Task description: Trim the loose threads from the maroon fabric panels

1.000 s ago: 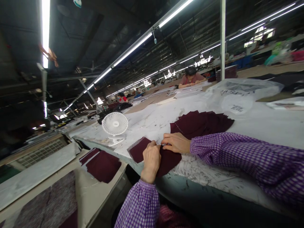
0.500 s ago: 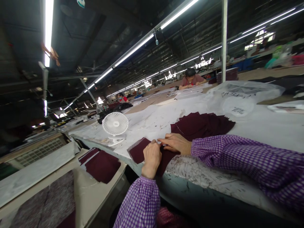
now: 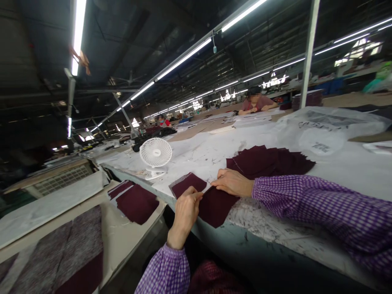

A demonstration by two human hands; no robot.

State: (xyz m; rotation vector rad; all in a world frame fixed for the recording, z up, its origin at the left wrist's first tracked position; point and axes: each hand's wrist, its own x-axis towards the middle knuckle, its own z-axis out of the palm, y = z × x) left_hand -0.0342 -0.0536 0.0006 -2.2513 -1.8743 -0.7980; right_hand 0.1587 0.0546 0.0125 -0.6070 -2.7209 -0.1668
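Note:
A maroon fabric piece [image 3: 216,207] lies at the table's near edge, its front part hanging slightly over. My left hand [image 3: 185,208] is closed, thumb and fingertips pinching the piece's upper left corner. At the top edge of the same piece, my right hand [image 3: 234,182] has its fingers closed together on the cloth; its thumb is hidden. A smaller maroon panel [image 3: 190,183] with a greyish strip along its left side lies flat just beyond my left hand. Behind my right hand spreads a fanned stack of maroon pieces [image 3: 269,161].
A white desk fan [image 3: 155,153] stands on the white-covered table [image 3: 199,151] at the left. Clear plastic sheeting [image 3: 330,122] lies at the back right. On the lower left side table are a maroon stack [image 3: 137,203] and speckled fabric [image 3: 73,245]. A co-worker [image 3: 257,102] leans over the far table.
My left hand has moved left and down, away from my right hand, uncovering more of the maroon piece and the panel behind it. The whole view has shifted slightly.

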